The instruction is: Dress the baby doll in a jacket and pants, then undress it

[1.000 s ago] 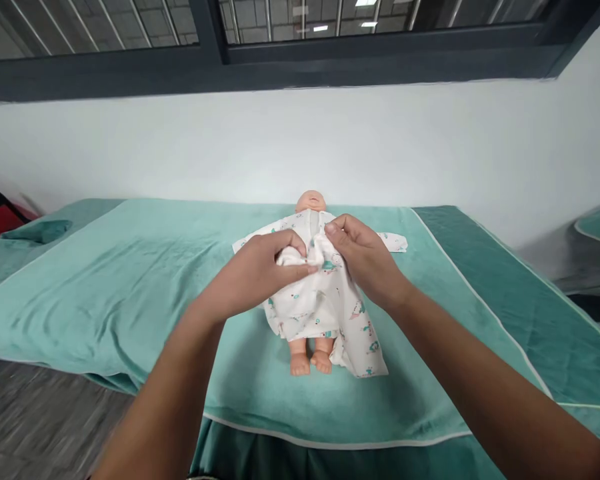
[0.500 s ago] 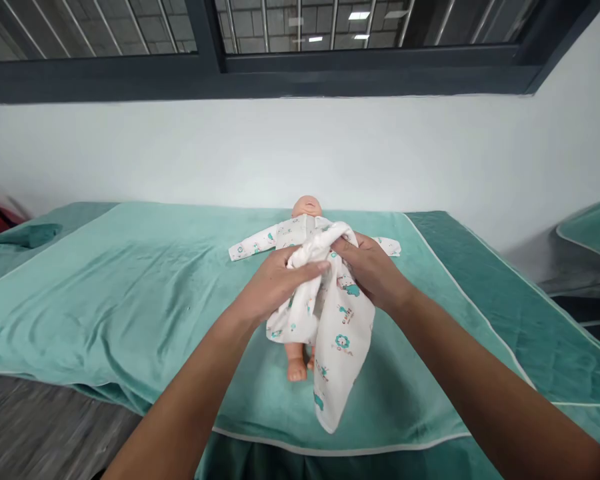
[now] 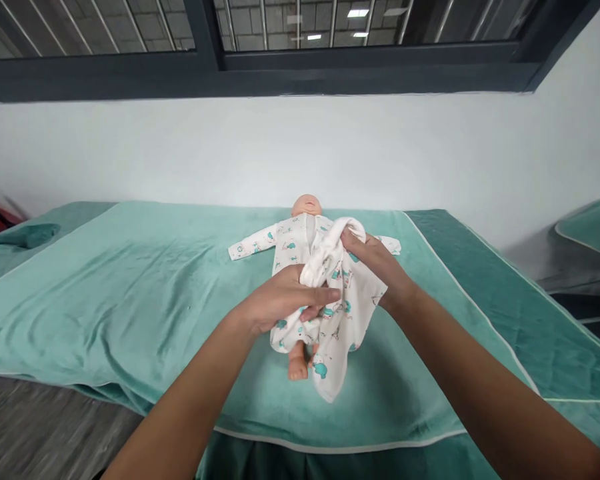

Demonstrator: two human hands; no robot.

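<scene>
A baby doll [image 3: 307,205] lies on its back on a teal towel [image 3: 130,293], head toward the wall, wearing a white top with teal prints. Above its belly I hold a bunched white printed garment [image 3: 337,303] with both hands. My left hand [image 3: 285,299] is closed on the garment's lower folds, fingers pointing right. My right hand [image 3: 375,260] pinches its upper gathered edge near the doll's chest. The cloth's loose end hangs down past the doll's bare feet [image 3: 299,367]. One sleeve [image 3: 250,244] of the doll's top stretches out to the left.
The towel covers a bed with a darker teal cover [image 3: 505,300] showing on the right. A folded dark green cloth [image 3: 23,235] lies at the far left. A white wall and dark window frame stand behind. Another teal bed corner [image 3: 593,230] shows at the right edge.
Both hands have lifted the garment off the doll's body and bunched it up. My left hand dropped lower on the cloth; my right hand rose toward the doll's chest.
</scene>
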